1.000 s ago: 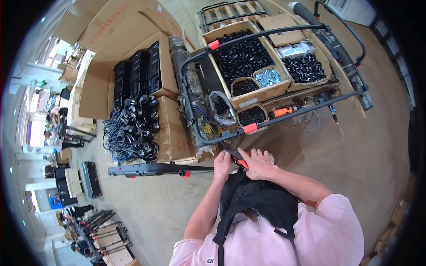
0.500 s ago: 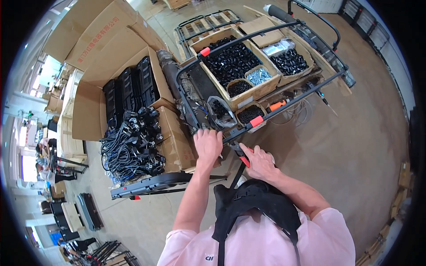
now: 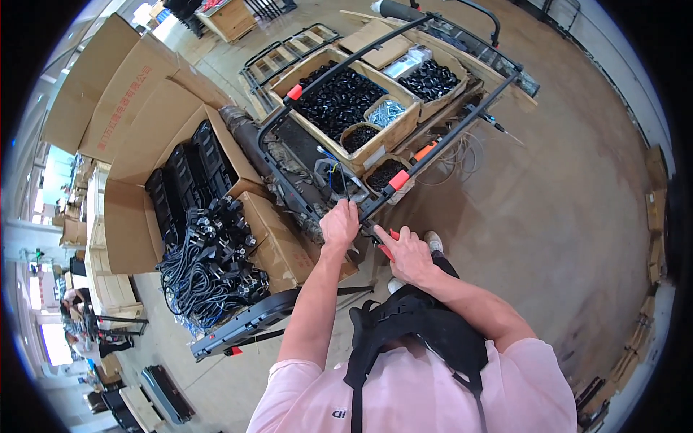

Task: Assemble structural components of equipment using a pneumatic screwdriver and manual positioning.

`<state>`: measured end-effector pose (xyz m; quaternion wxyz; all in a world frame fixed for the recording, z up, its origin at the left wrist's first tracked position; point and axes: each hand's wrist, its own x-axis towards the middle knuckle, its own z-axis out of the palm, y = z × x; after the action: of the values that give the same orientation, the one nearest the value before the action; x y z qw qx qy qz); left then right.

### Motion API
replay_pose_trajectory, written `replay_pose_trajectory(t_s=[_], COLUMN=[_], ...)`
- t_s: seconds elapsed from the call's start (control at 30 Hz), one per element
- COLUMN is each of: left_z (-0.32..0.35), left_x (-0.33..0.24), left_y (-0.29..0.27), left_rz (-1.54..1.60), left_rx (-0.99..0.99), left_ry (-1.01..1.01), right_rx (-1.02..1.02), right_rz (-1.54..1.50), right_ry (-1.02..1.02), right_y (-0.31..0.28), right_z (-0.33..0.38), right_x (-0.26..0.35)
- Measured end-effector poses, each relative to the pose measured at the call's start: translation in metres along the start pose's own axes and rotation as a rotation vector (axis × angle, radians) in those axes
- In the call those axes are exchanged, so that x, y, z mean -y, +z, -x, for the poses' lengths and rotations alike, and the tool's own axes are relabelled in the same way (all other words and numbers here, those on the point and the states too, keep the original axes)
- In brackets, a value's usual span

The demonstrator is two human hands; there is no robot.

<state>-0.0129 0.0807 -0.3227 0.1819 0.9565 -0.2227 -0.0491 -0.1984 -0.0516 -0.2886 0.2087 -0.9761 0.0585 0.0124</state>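
Two hands, left hand [image 3: 339,225] on black frame [image 3: 317,209], right hand [image 3: 409,254] perhaps gripping red-handled tool [image 3: 385,245]

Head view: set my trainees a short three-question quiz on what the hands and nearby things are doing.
1. True or false: the left hand grips the black tube frame.
2. The right hand holds a tool with handles of which colour? A red, B blue, C green
3. What fills the open cardboard box to the person's left?

Key: 1 true; 2 A; 3 black power cords and black parts.
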Motion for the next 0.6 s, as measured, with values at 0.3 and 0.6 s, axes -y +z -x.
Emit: replay_pose_trajectory(t_s=[0.3, 0.6], left_z=[-0.004, -0.007], left_x=[-0.002, -0.001], left_y=[0.005, 0.011], left_rz=[-0.015, -0.01], left_rx=[0.01, 0.023], left_ry=[-0.051, -0.111], right_rx=[-0.015, -0.093], right_rz=[0.288, 0.165], right_ry=[0.043, 0.024], right_y=[0.019, 0.024], right_z=[-0.001, 0.004], right_x=[0.024, 0.024])
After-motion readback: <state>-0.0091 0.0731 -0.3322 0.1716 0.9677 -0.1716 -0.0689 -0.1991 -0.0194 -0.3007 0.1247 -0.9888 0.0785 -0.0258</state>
